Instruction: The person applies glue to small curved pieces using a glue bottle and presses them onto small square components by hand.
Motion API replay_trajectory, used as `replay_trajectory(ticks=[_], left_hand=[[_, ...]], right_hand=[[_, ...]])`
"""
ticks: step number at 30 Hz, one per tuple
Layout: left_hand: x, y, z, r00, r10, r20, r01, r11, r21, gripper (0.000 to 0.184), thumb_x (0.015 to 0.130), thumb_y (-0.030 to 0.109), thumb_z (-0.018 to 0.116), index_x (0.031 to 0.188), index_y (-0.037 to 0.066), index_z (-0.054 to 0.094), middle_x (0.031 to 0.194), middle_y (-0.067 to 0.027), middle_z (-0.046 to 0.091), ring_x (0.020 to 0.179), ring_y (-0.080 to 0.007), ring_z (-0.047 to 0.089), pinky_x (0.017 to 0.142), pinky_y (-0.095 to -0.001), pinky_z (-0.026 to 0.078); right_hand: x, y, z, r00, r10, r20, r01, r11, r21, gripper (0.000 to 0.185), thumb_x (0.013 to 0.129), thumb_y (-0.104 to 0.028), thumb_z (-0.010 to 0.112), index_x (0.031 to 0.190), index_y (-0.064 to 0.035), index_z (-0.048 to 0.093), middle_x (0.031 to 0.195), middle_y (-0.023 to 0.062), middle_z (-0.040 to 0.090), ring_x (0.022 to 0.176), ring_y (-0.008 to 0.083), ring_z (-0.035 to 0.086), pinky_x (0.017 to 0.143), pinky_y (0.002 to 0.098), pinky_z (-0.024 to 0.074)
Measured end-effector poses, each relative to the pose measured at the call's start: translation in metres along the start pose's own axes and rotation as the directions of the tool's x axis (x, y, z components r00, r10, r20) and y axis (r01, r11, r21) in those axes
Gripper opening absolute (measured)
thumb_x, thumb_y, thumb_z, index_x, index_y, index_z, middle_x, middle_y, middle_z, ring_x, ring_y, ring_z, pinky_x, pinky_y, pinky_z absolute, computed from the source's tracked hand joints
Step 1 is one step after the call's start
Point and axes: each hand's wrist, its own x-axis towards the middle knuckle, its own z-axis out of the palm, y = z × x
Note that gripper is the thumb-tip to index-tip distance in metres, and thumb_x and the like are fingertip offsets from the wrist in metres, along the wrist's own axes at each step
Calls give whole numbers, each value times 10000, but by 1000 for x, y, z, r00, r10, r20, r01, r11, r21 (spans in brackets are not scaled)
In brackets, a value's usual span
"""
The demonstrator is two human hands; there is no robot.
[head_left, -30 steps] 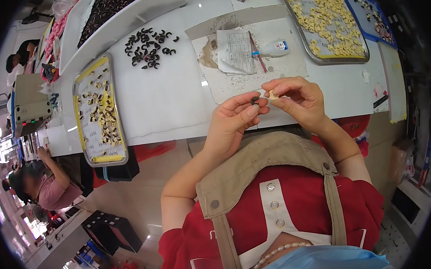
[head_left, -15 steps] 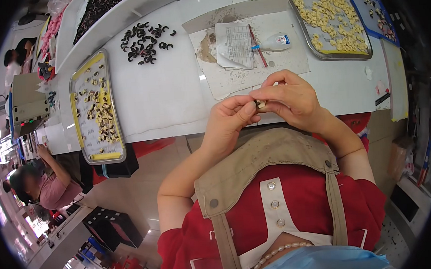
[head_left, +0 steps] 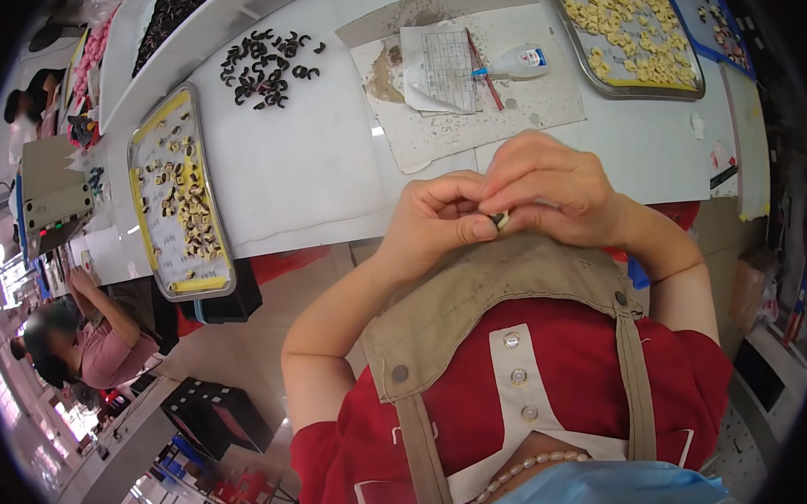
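My left hand (head_left: 434, 219) and my right hand (head_left: 554, 189) meet in front of the apron, at the table's near edge. Between their fingertips is a small piece, dark on one side and cream on the other (head_left: 500, 220). Both hands pinch it, and the fingers partly cover it. Beyond the hands, a stained cardboard sheet (head_left: 542, 108) carries a printed paper (head_left: 438, 72), a thin red stick (head_left: 485, 72) and a clear squeeze bottle with a blue tip (head_left: 519, 61). Farther left lies a loose pile of black curved pieces (head_left: 262, 70).
A metal tray (head_left: 231, 270) on the left holds two-tone dark and cream pieces. Another tray (head_left: 637, 92) at the back right holds cream pieces, beside a blue tray (head_left: 674, 10). A white bin (head_left: 174, 59) of dark pieces stands back left. A co-worker (head_left: 107, 336) sits at the left.
Both hands have come slightly nearer my body, with the small piece still between the fingertips. The right hand's fingers have curled farther over it. The view has shifted a little.
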Motion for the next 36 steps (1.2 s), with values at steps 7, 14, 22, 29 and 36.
replay_trajectory(ticks=[7,14,22,29,36], left_hand=[[-1,5,4,989,144,-36,-142,989,34,177,801,66,633,950,-8,575,972,-54,573,930,-137,560,820,-267,454],[9,2,-3,992,122,-2,-118,954,-275,333,868,284,555,1057,11,536,1008,-69,567,980,-155,525,900,-343,405],[7,11,1,992,77,102,-49,967,-248,319,862,336,540,1040,71,521,1039,-26,511,1107,-201,451,977,-402,315],[8,2,0,987,99,127,-35,902,-431,337,860,271,560,1074,11,533,1042,-34,565,1130,-231,476,960,-378,355],[8,-4,3,990,99,104,-48,912,-408,324,847,258,579,1060,17,540,1040,-23,569,1128,-234,480,961,-383,357]], right_hand=[[17,-4,6,999,-37,-39,37,999,12,267,629,12,691,886,-23,629,913,99,605,790,244,569,689,331,468],[30,8,19,964,-179,-196,153,978,-138,312,666,16,689,959,-27,592,876,127,594,723,240,576,623,318,474],[33,1,6,984,-115,-133,100,989,-109,353,659,-3,700,988,-8,571,844,102,600,682,205,584,612,278,477],[26,8,15,975,-101,-200,88,993,-75,341,668,-4,677,989,-2,563,830,91,604,672,174,588,583,257,480],[19,7,18,977,-23,-211,15,999,-41,367,657,9,664,1003,-8,543,805,82,589,687,167,592,603,253,488]])
